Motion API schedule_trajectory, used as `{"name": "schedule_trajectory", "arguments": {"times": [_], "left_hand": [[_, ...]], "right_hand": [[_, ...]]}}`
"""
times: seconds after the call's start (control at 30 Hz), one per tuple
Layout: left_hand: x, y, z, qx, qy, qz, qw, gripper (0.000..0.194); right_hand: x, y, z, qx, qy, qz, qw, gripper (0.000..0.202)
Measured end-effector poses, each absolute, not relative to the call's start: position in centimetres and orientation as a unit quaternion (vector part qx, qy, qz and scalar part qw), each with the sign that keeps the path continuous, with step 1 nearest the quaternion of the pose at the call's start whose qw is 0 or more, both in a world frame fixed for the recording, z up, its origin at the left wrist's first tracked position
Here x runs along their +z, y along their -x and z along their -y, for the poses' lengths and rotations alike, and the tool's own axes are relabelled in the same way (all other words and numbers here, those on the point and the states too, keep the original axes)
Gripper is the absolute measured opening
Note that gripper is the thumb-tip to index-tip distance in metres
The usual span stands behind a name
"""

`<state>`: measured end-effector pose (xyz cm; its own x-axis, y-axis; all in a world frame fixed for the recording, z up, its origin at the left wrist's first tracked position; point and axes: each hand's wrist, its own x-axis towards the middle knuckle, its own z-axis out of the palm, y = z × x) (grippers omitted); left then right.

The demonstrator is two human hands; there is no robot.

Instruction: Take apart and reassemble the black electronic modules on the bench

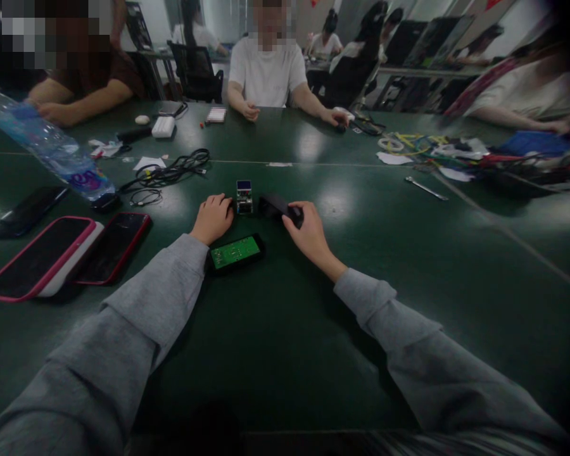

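My right hand (308,231) grips the near end of a black object (276,206), thumb on one side and fingers on the other. Its far end reaches toward a small circuit module (244,197) with a dark screen, which stands on the green table (285,354). To the left of that module is my left hand (213,217), palm down with fingers bent; whether something lies under it is hidden. Just nearer to me than my left hand rests a green circuit board (236,252) in a black frame.
Phones (40,258) and a tilted plastic bottle (52,149) are at the left. Black cables (175,170) lie behind my left hand. A wrench (426,189) and tangled wires (422,144) are at the right. People sit across the table.
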<state>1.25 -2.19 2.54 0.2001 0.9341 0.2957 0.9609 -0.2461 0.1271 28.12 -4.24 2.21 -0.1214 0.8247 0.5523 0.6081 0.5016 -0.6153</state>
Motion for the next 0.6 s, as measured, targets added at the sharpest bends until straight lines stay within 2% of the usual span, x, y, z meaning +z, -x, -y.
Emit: {"name": "schedule_trajectory", "arguments": {"times": [0.1, 0.23, 0.33, 0.5, 0.6], "left_hand": [[2.5, -1.3, 2.2, -0.161, 0.773, 0.613, 0.041, 0.042], [2.4, -1.2, 2.2, -0.166, 0.774, 0.609, 0.049, 0.041], [2.2, -1.2, 2.1, -0.17, 0.775, 0.606, 0.057, 0.041], [2.1, -1.1, 2.0, -0.17, 0.778, 0.602, 0.06, 0.041], [2.2, -1.2, 2.1, -0.173, 0.776, 0.603, 0.058, 0.04]], "right_hand": [[1.8, -28.4, 3.7, 0.154, 0.52, 0.704, 0.459, 0.028], [1.3, -28.7, 3.3, 0.139, 0.544, 0.682, 0.468, 0.042], [1.6, -28.7, 3.8, 0.123, 0.515, 0.707, 0.469, 0.045], [2.9, -28.0, 5.7, 0.095, 0.458, 0.803, 0.369, 0.047], [3.5, -28.9, 8.6, 0.093, 0.463, 0.817, 0.33, 0.055]]}}
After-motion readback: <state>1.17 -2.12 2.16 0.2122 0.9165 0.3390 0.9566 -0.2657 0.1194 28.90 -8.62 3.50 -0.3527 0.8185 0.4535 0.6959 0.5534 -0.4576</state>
